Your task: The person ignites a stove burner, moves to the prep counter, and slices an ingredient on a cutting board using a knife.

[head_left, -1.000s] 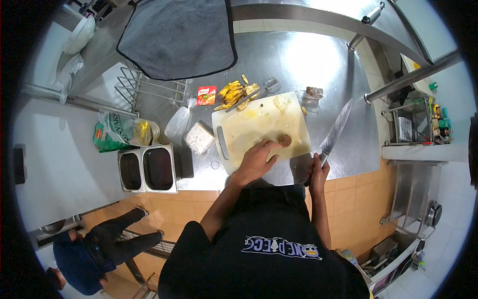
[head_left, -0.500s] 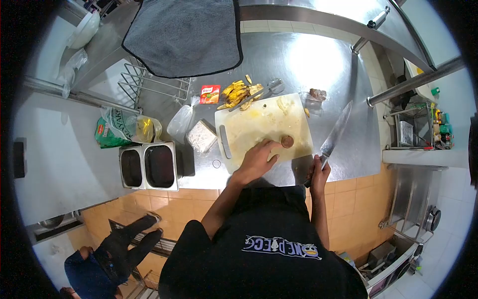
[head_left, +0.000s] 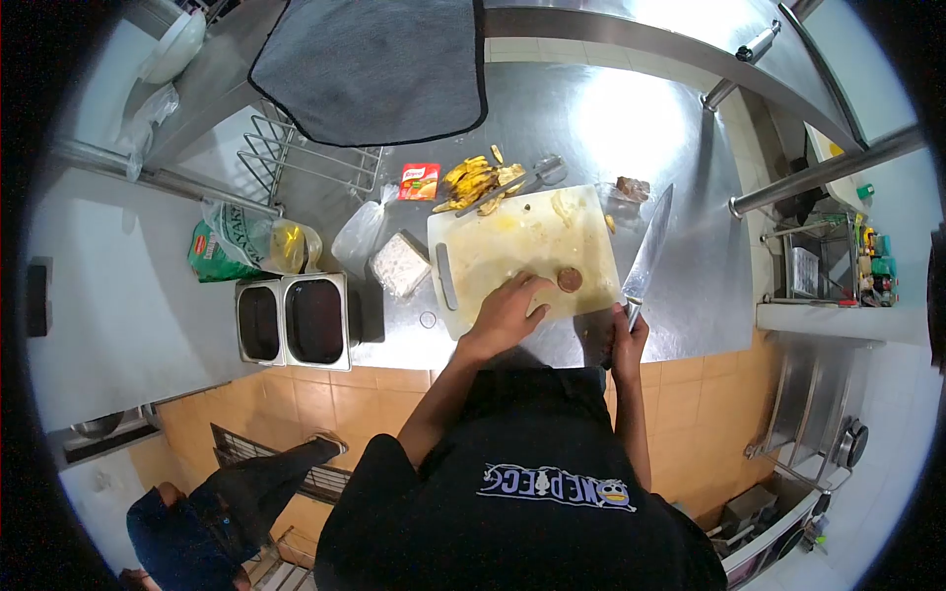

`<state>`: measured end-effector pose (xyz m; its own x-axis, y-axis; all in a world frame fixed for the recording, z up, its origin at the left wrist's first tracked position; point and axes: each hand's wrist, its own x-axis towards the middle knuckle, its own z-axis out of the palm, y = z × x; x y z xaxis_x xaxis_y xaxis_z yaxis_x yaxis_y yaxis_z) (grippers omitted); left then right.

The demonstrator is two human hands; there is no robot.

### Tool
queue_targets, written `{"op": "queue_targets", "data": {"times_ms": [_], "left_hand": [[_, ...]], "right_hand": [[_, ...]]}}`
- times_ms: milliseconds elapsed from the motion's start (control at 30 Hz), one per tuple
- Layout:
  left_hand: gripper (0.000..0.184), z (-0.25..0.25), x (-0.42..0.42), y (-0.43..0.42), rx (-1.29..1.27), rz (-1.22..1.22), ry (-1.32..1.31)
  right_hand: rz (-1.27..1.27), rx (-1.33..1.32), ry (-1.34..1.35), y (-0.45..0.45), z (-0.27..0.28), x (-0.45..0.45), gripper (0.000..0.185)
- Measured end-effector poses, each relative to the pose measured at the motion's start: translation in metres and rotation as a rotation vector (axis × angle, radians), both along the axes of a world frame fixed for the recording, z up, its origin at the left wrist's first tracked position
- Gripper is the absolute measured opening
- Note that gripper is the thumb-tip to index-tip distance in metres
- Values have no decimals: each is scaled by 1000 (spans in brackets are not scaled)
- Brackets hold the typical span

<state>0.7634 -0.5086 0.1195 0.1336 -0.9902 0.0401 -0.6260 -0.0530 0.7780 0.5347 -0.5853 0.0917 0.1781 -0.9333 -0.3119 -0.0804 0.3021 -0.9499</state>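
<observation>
My left hand rests on the cream cutting board, its fingers apart with nothing held. Just right of its fingertips lies a small round brown piece. Beyond the board's right edge, my right hand is closed round the handle of a large knife, whose blade points up and away over the metal table. Yellow-brown peels lie at the board's far edge, beside a utensil with a dark handle. A dark brown block in clear wrap is at the far right of the board.
Left of the board are a white wrapped block, a plastic bag, a red packet and two steel containers. A wire rack stands behind. Another person is at the lower left. A grey cloth hangs at the top.
The knife blade has swung to the left and is more upright. My left hand has stayed beside the round piece. The other person's legs have shifted to the right.
</observation>
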Motion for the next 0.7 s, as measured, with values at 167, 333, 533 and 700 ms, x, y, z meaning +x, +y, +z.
{"op": "queue_targets", "data": {"times_ms": [167,333,533,700], "left_hand": [[35,-3,1,0,42,24,-30],[37,0,1,1,109,33,30],[40,0,-1,3,145,38,-12],[41,-11,-2,2,98,40,-119]], "right_hand": [[13,-43,2,-11,-14,-4,34],[26,-19,-53,-11,21,10,36],[49,-14,-40,-13,17,10,38],[60,21,30,-18,11,9,39]]}}
